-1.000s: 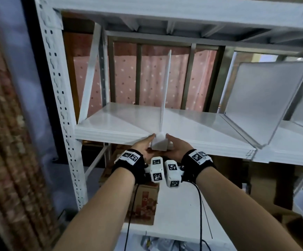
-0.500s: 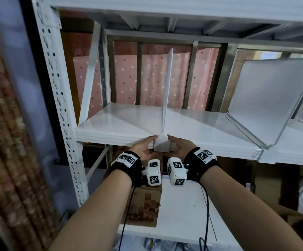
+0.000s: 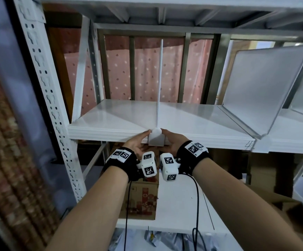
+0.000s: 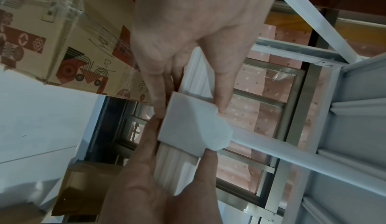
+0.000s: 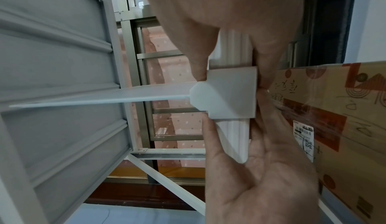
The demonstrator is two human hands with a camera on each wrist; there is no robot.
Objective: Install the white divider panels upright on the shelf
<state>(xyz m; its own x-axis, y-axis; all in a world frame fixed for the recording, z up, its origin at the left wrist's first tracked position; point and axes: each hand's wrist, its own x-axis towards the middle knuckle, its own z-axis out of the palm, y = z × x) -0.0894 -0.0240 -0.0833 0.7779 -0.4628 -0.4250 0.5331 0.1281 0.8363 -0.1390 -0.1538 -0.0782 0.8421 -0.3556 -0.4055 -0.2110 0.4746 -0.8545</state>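
A thin white divider panel (image 3: 159, 84) stands upright, edge-on to me, at the middle of the white shelf (image 3: 110, 115). Its white foot clip (image 3: 156, 139) hooks over the shelf's front lip. My left hand (image 3: 143, 140) pinches the clip from the left, thumb on top and fingers underneath. From the right, my right hand (image 3: 168, 140) pinches it the same way. In the left wrist view the left hand (image 4: 190, 110) comes in from the top around the clip (image 4: 188, 128). The right wrist view has the right hand (image 5: 229, 79) on the clip (image 5: 229, 98), with the panel (image 5: 104, 98) running off behind.
A second white panel (image 3: 266, 84) stands on the shelf to the right. A perforated upright post (image 3: 43, 87) bounds the shelf on the left. Another shelf (image 3: 165, 4) sits overhead. Below, a printed cardboard box (image 3: 143, 200) rests on a white lower shelf (image 3: 179, 205).
The panel's top leaned a little to the right and now stands closer to vertical. Both hands have stayed on the clip at the shelf's front lip.
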